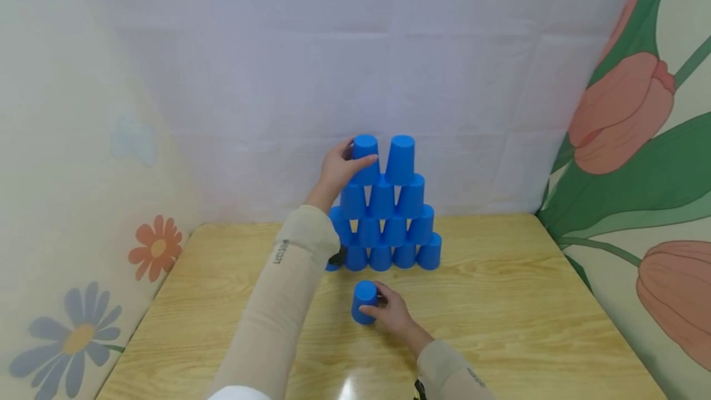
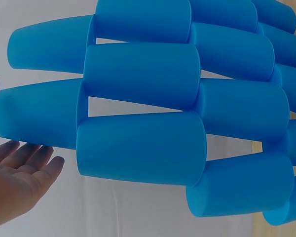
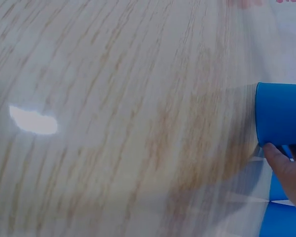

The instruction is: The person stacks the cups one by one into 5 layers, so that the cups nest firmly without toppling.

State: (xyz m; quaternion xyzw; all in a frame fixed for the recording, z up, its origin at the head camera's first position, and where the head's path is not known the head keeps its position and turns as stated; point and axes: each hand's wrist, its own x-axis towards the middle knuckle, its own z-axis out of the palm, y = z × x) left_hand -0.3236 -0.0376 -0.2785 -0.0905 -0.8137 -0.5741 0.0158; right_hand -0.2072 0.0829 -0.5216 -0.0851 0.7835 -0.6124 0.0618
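Note:
Blue cups stand upside down in a stacked pyramid, with two cups in its top row. My left hand holds the top row's left cup, thumb across its front. In the left wrist view the fingertips touch one side of that cup, and the thumb is partly cut off at the edge. Beside it stands the other top cup. In front of the pyramid, my right hand grips a single upside-down cup; this cup also shows in the right wrist view.
A light wooden table carries the pyramid. Behind it hangs a white cloth. Walls with painted flowers and tulips flank the table. My left forearm hides the pyramid's lower left corner.

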